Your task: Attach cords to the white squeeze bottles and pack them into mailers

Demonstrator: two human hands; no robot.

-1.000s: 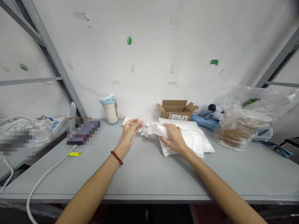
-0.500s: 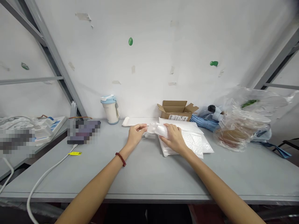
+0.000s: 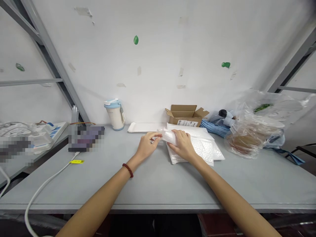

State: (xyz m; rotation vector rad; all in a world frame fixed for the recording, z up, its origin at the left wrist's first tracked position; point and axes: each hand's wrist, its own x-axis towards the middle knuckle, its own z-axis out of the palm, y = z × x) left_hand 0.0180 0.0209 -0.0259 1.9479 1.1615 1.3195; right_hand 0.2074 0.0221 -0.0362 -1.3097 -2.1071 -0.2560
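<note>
My left hand [image 3: 147,147], a red bead bracelet on its wrist, pinches the left end of a small white bubble-wrap bundle [image 3: 169,136]. My right hand [image 3: 182,146] is wrapped over the bundle's right part, fingers curled on it. Both hands are at the middle of the grey table [image 3: 153,184]. The right hand lies over the near left corner of a stack of white bubble mailers [image 3: 202,147]. What the bundle holds inside is hidden.
At the back stand a white cup with a blue lid [image 3: 114,115], a flat white tray [image 3: 144,127] and an open cardboard box [image 3: 186,115]. Crumpled clear plastic bags [image 3: 254,131] and blue fabric [image 3: 214,127] lie right. A white cable [image 3: 44,191] runs along the left.
My left hand has moved right along the table and closed in on the bundle's left end, squeezing the bundle shorter. The right hand has kept its hold in place.
</note>
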